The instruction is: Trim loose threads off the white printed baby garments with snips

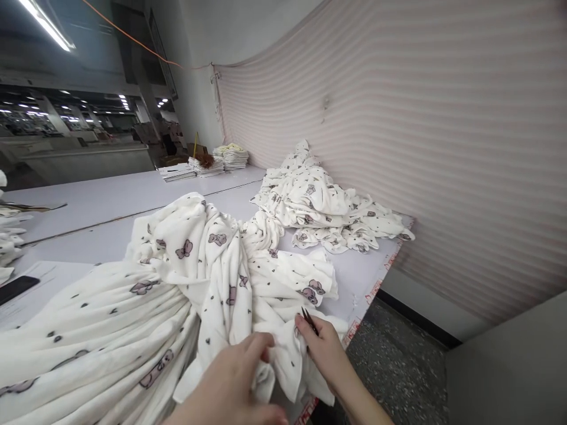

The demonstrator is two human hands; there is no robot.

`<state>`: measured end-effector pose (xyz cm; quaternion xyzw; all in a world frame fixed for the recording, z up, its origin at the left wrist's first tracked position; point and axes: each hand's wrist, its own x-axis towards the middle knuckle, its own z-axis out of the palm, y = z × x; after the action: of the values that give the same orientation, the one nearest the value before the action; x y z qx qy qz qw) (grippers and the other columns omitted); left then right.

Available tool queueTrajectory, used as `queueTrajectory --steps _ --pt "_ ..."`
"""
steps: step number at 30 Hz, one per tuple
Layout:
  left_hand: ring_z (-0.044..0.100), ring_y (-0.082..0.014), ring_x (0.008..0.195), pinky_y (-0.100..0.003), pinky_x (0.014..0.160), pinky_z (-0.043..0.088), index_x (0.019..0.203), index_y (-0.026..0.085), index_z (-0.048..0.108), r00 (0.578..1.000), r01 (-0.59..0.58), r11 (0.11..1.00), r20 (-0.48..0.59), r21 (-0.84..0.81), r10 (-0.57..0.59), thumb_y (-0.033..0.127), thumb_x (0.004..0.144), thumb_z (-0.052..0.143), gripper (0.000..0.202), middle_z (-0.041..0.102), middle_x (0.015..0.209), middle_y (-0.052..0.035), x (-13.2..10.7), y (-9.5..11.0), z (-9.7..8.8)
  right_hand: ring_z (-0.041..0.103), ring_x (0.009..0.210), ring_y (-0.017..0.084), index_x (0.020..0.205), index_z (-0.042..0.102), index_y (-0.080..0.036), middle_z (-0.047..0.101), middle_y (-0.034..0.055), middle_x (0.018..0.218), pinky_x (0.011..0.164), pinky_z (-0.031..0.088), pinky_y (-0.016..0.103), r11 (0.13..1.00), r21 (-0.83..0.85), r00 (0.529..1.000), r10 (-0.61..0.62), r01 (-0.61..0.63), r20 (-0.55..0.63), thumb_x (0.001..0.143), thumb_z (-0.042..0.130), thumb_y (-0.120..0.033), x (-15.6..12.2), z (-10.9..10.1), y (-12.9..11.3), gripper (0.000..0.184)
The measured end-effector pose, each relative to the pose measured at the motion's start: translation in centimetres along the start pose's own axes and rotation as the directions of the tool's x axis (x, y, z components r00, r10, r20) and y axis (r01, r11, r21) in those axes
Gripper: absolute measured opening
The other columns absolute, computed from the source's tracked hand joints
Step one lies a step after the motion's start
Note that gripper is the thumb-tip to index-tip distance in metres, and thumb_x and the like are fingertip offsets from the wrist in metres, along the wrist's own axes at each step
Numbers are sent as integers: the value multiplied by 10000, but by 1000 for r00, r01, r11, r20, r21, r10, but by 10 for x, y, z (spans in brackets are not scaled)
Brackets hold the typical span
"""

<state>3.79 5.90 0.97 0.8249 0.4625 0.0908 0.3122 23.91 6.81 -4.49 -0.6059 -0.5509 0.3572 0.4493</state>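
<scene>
A white fleece garment [190, 277] printed with pinkish bear shapes lies bunched across the near part of the white table [97, 203]. My left hand [234, 383] pinches a fold of this fabric near the table's front edge, fingers closed on it. My right hand [325, 351] rests just to the right on the same fabric, closed around small dark thread snips [309, 320] whose points stick up above the fingers.
A second heap of the same printed garments [319, 206] lies against the striped cloth wall [420, 130]. Folded stacks [221, 159] sit at the table's far end. A dark phone [15, 289] lies at left. The table edge [376, 283] drops to grey floor on the right.
</scene>
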Motion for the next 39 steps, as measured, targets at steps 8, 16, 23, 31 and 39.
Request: queueTrajectory --steps 8,16,23,31,39 --pt "615 -192 831 -276 755 456 968 230 539 985 -56 986 -170 -160 28 132 851 411 199 655 897 -2 17 0 3 463 613 156 646 470 -209 454 -38 602 583 358 247 994 13 994 -106 106 -36 930 449 -487 -2 6 -25 397" --pt "570 -226 1049 -286 850 454 1166 261 521 971 46 923 -198 -382 -131 352 911 442 283 609 1150 -34 5 -6 -29 566 971 248 1053 602 -227 606 82 1094 790 454 313 996 81 981 -30 46 -192 872 541 -501 -31 -3 -14 334" --pt "602 -213 735 -272 685 459 834 224 627 995 92 986 -37 -142 -98 334 724 670 162 627 759 20 -7 2 -33 630 829 239 936 701 -165 684 54 821 732 491 306 911 407 991 106 -66 -77 789 599 -281 -30 9 -13 213" --pt "551 -215 1069 -292 922 427 992 248 584 970 -152 963 -223 -222 102 192 752 668 261 564 1128 -36 -2 15 -43 604 770 167 898 675 -190 669 16 838 673 465 226 913 406 969 -136 41 207 803 554 -195 -26 12 -63 154" --pt "535 -256 1121 -377 952 423 797 210 549 921 -237 886 -381 -398 75 114 764 489 118 616 1176 -87 -11 -4 -36 629 819 202 889 667 -215 657 51 946 706 497 247 941 269 979 -192 203 -66 737 651 -242 -63 27 -5 156"
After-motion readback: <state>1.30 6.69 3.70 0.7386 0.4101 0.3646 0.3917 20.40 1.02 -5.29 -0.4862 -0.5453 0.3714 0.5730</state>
